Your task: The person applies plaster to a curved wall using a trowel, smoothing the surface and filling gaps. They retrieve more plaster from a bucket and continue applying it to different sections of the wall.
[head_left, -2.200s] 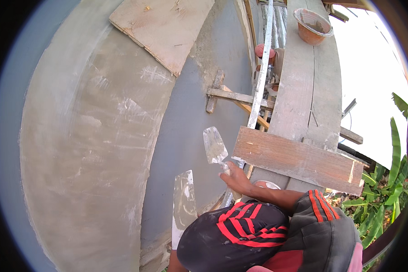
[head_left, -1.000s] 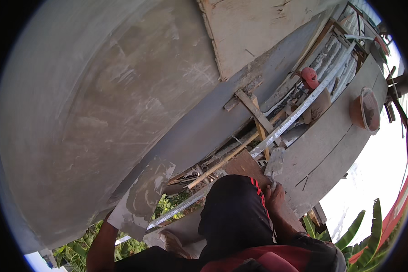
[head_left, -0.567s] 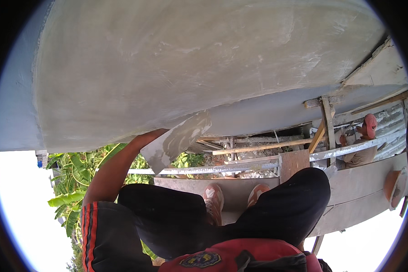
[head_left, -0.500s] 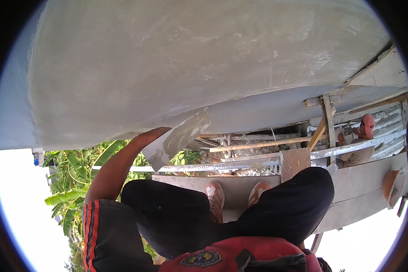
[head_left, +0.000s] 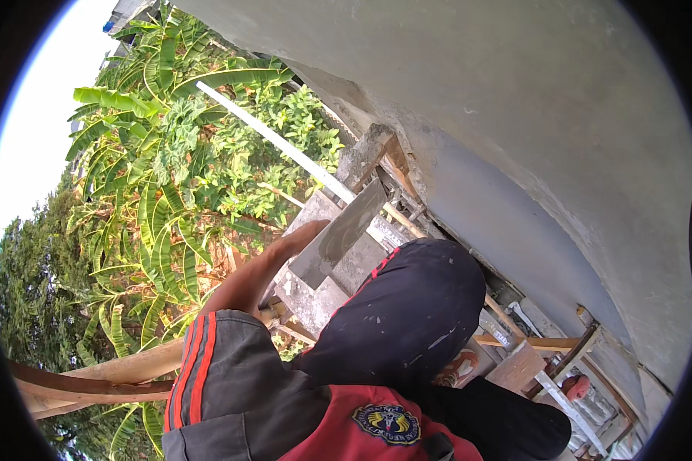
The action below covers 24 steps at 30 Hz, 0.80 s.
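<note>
My left hand [head_left: 307,233] grips a thin, flat rectangular plate [head_left: 344,232], its grey face smeared with wet plaster. The fingers are mostly hidden behind the plate. It is tilted beside my bent knee [head_left: 415,307], above pale, mortar-stained boards [head_left: 315,303]. A large, smooth grey plastered surface [head_left: 515,84] spreads over the upper right, apart from the plate. My right hand is out of sight.
A white bar [head_left: 273,140] runs out toward banana plants [head_left: 158,223]. Wooden poles [head_left: 123,370] cross at lower left. Timber props [head_left: 565,361] stand at lower right, near a person in a red cap [head_left: 575,386].
My view has turned left and tilted, bringing in more of the plants and the poles. My left hand has lowered the plate away from the plastered surface, toward the boards.
</note>
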Motion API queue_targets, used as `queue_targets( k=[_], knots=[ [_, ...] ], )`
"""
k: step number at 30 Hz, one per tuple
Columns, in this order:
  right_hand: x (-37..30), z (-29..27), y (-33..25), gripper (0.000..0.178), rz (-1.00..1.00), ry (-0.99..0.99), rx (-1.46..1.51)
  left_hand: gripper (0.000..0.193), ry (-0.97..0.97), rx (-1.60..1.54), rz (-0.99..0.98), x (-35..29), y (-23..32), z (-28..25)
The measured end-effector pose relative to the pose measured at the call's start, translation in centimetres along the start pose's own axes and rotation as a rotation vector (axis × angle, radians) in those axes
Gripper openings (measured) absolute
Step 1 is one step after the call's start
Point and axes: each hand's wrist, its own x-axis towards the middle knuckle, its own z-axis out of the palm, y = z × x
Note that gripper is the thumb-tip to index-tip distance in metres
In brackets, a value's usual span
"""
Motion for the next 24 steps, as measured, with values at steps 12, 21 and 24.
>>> queue_targets(
  k=[12, 21, 24],
  knots=[
    [0.0, -10.2, 0.6, 0.056, 0.136, 0.092, -0.053, 0.03, -0.065, 0.2, 0.002, -1.2, -8.1, 3.3],
    [-6.0, -22.8, 1.7, 0.056, 0.429, 0.436, 0.059, 0.052, -0.184, -0.043, 0.192, 0.5, -20.5, 1.1],
    [-11.4, -24.1, 4.6, 0.056, 0.561, 0.544, 0.13, 0.043, -0.383, 0.457, -0.018, 1.6, -17.0, -2.5]
  ],
)
